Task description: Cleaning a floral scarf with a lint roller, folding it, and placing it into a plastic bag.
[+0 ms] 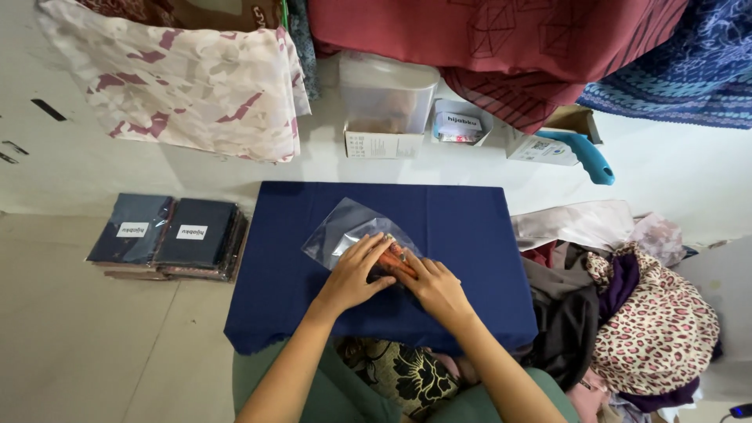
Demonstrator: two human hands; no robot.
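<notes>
A: What've the fingers got?
B: I see the left hand point(352, 270) & right hand point(435, 287) pinching folded reddish cloth point(396, 258) at the mouth of a clear plastic bag point(345, 233), on the blue-covered table point(470, 235).
A: Progress?
B: I'd say cloth's only partway in; sealing's left. Packed stack point(168, 235) lies left.

Single head-worn view, looking steeply down from above the person's lap onto the blue-covered counter point(470, 235); close range, facing the wall beyond the counter's far edge, floor visible at left.
</notes>
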